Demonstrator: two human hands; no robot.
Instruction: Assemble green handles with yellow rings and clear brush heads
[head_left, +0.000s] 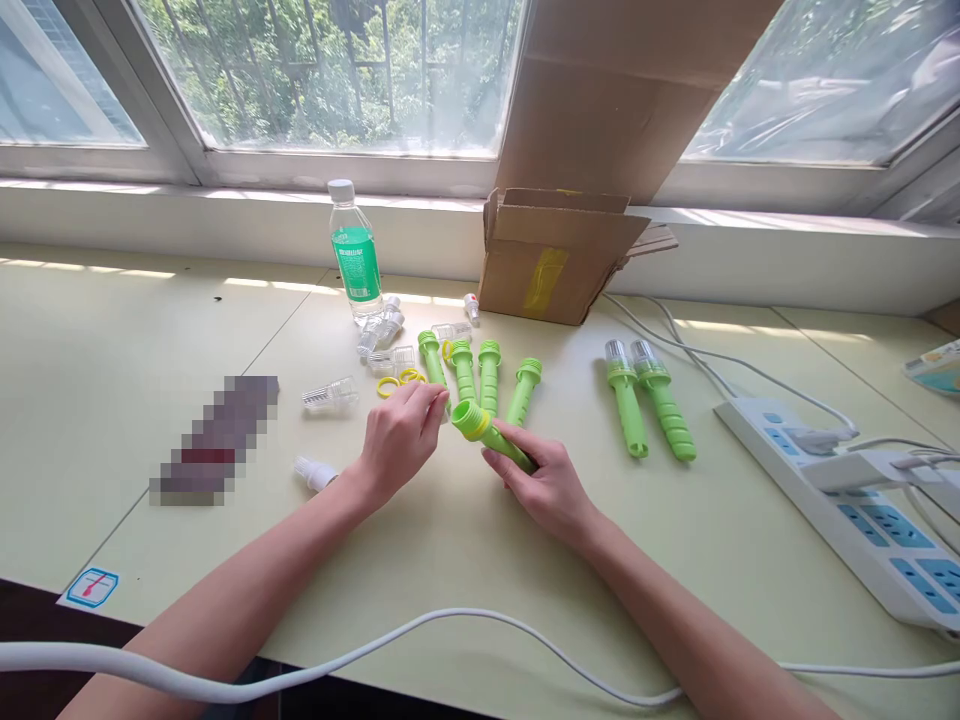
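My right hand (pixel 541 478) is wrapped round a green plastic flashlight handle (pixel 491 437), tilted with its threaded open end to the upper left. A yellow ring sits just below that thread. Close to the open end, my left hand (pixel 403 432) is closed in a pinch; whatever its fingertips hold is too small to make out. Beyond both hands lie several more green handles (pixel 488 378). Yellow rings (pixel 388 387) and clear plastic caps (pixel 330 394) are scattered left of them. A white-based piece (pixel 315 473) lies beside my left forearm.
Two capped green sticks (pixel 664 405) lie to the right, near a white power strip (pixel 832 500) with cables. A water bottle (pixel 355 255) and a cardboard box (pixel 562 260) stand at the back. A white cable (pixel 480 612) crosses in front, near my forearms.
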